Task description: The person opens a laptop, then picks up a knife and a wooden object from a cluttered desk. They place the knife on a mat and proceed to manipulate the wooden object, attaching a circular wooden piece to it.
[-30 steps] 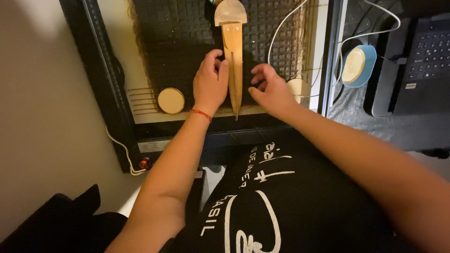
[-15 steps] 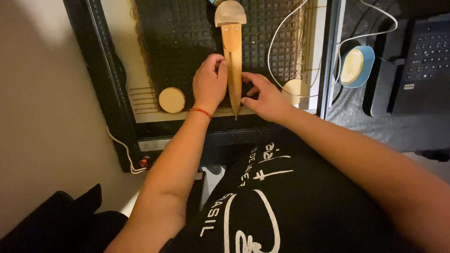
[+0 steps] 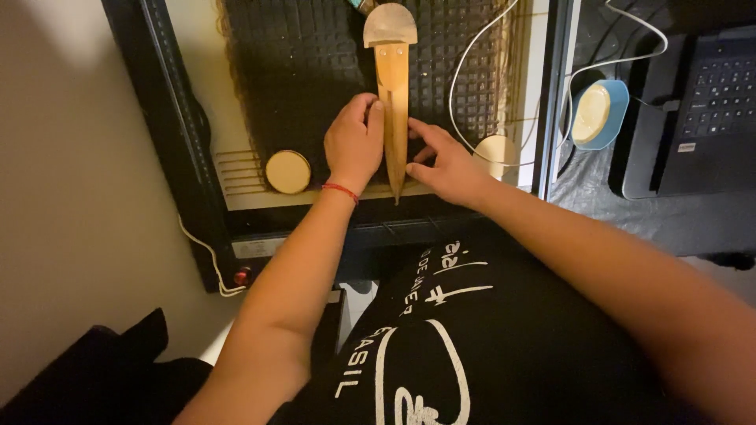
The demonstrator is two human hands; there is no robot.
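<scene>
A long, pointed wooden piece [image 3: 393,94] with a rounded pale head at the far end lies lengthwise on a black honeycomb grid bed [image 3: 299,71]. My left hand [image 3: 354,145] rests against its left side, fingers curled, thumb touching the wood. On its right side my right hand [image 3: 441,161] has the fingers spread, the fingertips touching the piece near its lower half. The pointed tip sticks out past both hands toward me.
A round wooden disc [image 3: 287,171] lies left of my left hand; another pale disc [image 3: 496,149] sits to the right. A white cable [image 3: 472,63] loops over the grid. Right of the black machine frame [image 3: 161,118] are a blue dish [image 3: 600,112] and a laptop [image 3: 701,110].
My right hand has moved left from beside the piece until its fingertips touch it. The left hand stays against the left side. The view has shifted slightly.
</scene>
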